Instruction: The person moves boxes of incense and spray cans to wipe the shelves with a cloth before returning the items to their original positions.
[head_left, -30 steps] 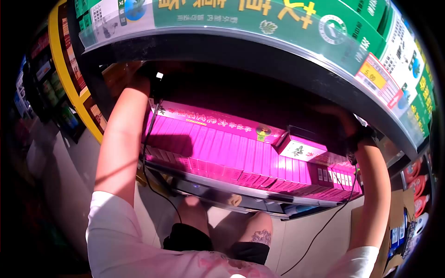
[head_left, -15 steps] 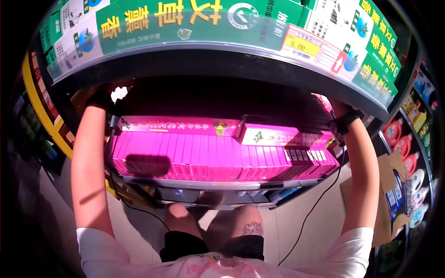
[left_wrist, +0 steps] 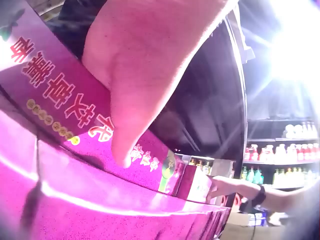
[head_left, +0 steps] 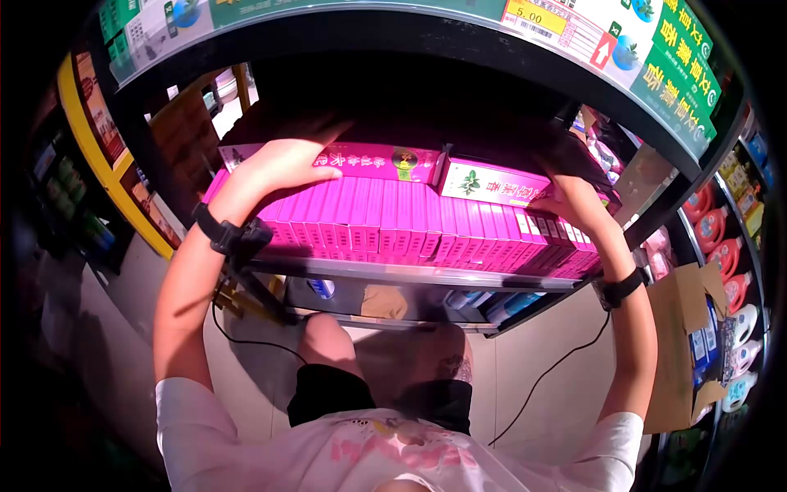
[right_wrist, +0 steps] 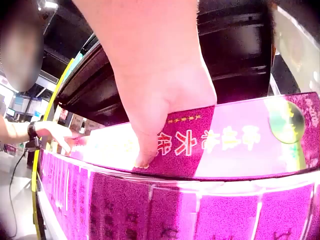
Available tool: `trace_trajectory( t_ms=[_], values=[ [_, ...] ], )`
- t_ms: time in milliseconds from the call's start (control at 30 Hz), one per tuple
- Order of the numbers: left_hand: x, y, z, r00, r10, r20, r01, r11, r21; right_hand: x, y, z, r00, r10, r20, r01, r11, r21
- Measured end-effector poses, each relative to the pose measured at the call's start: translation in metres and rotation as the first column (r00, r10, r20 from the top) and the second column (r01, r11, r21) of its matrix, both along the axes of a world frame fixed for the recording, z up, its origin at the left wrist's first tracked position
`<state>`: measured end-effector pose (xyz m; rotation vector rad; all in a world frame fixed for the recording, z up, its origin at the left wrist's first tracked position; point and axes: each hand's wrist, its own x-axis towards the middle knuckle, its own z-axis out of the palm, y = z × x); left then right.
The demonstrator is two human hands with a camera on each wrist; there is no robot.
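Two long pink boxes with printed fronts lie end to end on top of a packed row of slim pink boxes point(head_left: 393, 221). Over the left long box point(head_left: 373, 166) rests my left hand point(head_left: 283, 164), its thumb against the printed front and its fingers stretched across the top into shadow. My right hand point(head_left: 578, 197) lies over the right long box point(head_left: 492, 182), which has a pale front with a leaf picture. In the right wrist view the right thumb point(right_wrist: 145, 150) touches that printed front; the other fingers are hidden behind the hand.
Close above the hands runs the black edge of an upper shelf point(head_left: 393, 37) with green boxes and a price tag point(head_left: 537, 18). A dark upright point(head_left: 668, 197) stands at the right. An open carton point(head_left: 676, 344) sits on the floor there. Cables hang from both wrists.
Both hands have come from the dark ends of the shelf inward onto the long pink boxes, the left hand to the right, the right hand to the left. The head view has shifted.
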<state>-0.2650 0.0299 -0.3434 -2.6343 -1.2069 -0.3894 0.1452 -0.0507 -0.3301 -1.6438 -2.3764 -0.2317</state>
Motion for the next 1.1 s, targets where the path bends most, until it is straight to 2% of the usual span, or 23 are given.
trace_trajectory(
  t_ms=[100,167,233,300,367,433,500,533,567,633,700,767,833,967,1067,1100],
  values=[
    [0.001,0.001,0.000,0.998,0.000,0.057,0.003,0.999,-0.047,-0.002,0.002,-0.001,1.000,0.006,-0.027,-0.005,1.000,0.019],
    [0.001,0.011,-0.009,0.996,-0.077,0.033,0.072,0.987,0.142,0.000,0.009,-0.006,1.000,-0.007,-0.007,0.007,0.999,0.044],
    [0.004,0.012,-0.011,0.994,-0.083,0.069,0.073,0.989,0.131,0.008,0.018,-0.013,0.997,0.077,0.011,-0.078,0.988,0.133],
    [0.005,0.017,-0.015,0.991,-0.115,0.069,0.098,0.973,0.211,0.004,0.017,-0.010,0.997,0.059,-0.039,-0.056,0.995,0.077],
    [0.004,0.019,-0.016,0.992,-0.100,0.073,0.083,0.974,0.208,0.006,0.018,-0.012,0.992,0.110,0.065,-0.121,0.971,0.205],
    [0.004,0.022,-0.018,0.987,-0.139,0.081,0.120,0.971,0.206,0.010,0.023,-0.016,0.997,0.063,0.039,-0.068,0.983,0.168],
    [0.008,0.010,-0.008,0.976,-0.069,0.207,0.082,0.995,-0.055,0.010,0.022,-0.019,0.999,-0.029,0.038,0.023,0.991,0.135],
    [0.006,0.012,-0.012,0.978,-0.123,0.171,0.111,0.991,0.077,0.009,0.019,-0.019,0.996,-0.086,0.033,0.083,0.993,0.087],
    [0.008,0.006,-0.010,0.981,-0.109,0.163,0.093,0.991,0.100,0.005,0.016,-0.019,1.000,-0.026,0.008,0.024,0.985,0.172],
    [0.008,-0.001,-0.008,0.977,-0.103,0.186,0.083,0.990,0.113,-0.005,0.004,-0.007,0.991,-0.137,-0.008,0.137,0.991,0.000],
    [0.004,-0.009,-0.011,0.992,-0.061,0.110,0.029,0.961,0.275,0.005,0.002,-0.012,1.000,-0.020,0.021,0.018,0.996,0.084],
    [-0.004,-0.013,-0.016,0.999,0.025,0.048,-0.037,0.964,0.263,0.007,0.002,-0.016,0.999,0.009,0.043,-0.016,0.987,0.161],
    [-0.007,-0.015,-0.013,0.993,0.082,0.080,-0.087,0.995,0.053,0.003,0.002,-0.012,0.998,-0.055,0.011,0.054,0.997,0.063],
    [-0.012,0.000,-0.020,0.998,0.047,0.035,-0.053,0.985,0.166,-0.001,0.012,-0.010,0.994,-0.104,-0.029,0.104,0.995,-0.002],
    [-0.015,0.009,-0.027,0.999,0.046,0.024,-0.049,0.985,0.167,0.005,0.017,-0.016,1.000,-0.008,0.030,0.004,0.989,0.145],
    [-0.016,0.013,-0.030,0.998,0.028,0.055,-0.037,0.983,0.182,0.006,0.019,-0.019,0.994,-0.097,0.055,0.091,0.990,0.107]
  ],
)
